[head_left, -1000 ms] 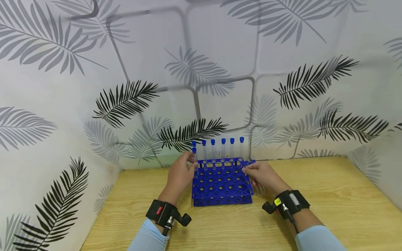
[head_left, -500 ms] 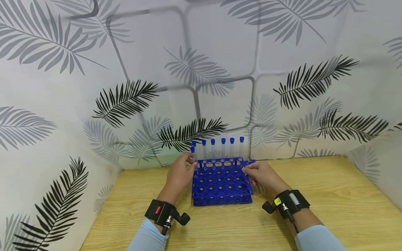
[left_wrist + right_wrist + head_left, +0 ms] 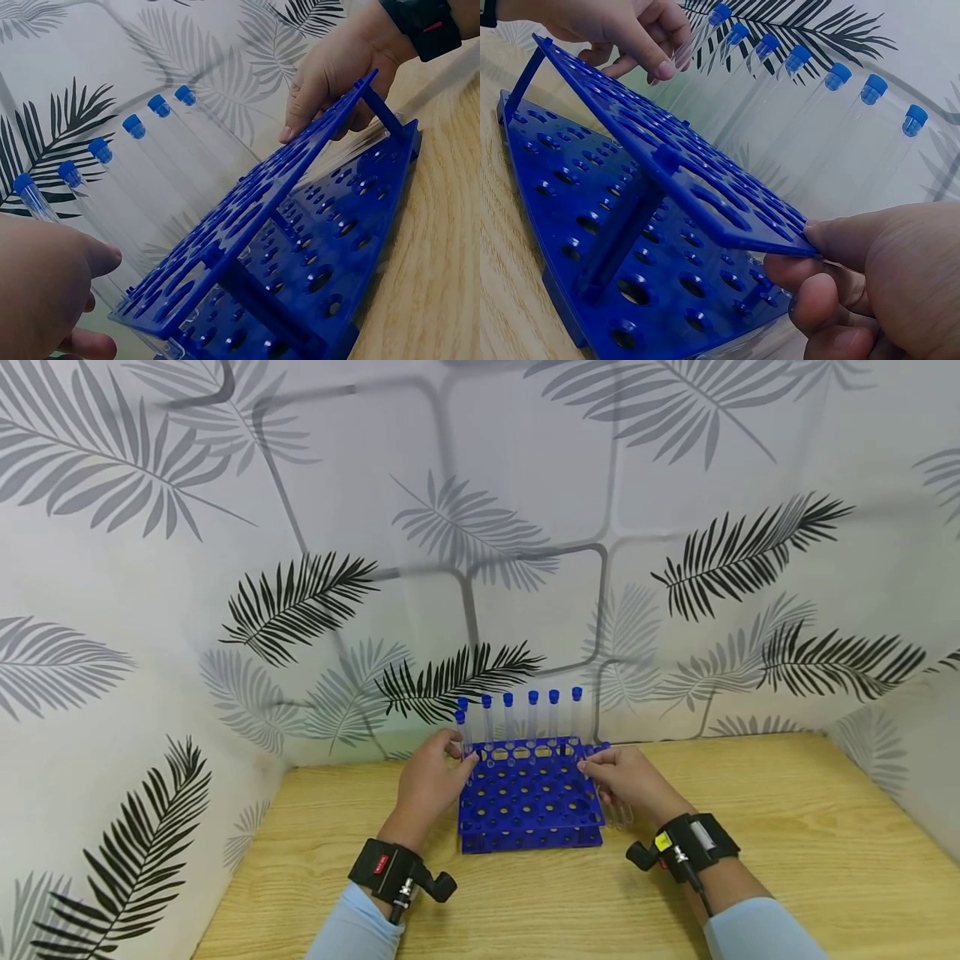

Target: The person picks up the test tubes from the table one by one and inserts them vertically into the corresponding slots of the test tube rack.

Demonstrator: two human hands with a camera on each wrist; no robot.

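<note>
A blue tube rack with rows of holes stands on the table. At its left end my left hand holds a clear test tube with a blue cap between thumb and fingers. In the right wrist view that tube's cap is up beyond the left thumb. My right hand grips the rack's right edge, its thumb on the top plate and its fingers curled underneath. Several capped tubes stand upright along the back row.
More clear tubes lie beside the rack, partly under my right hand, with blue caps just behind it. The wooden table stretches out in front. A patterned wall covering rises close behind the rack.
My left thumb has moved slightly right over the rack's corner. The held tube's cap has shifted a little left. My right hand and the rack have stayed in place.
</note>
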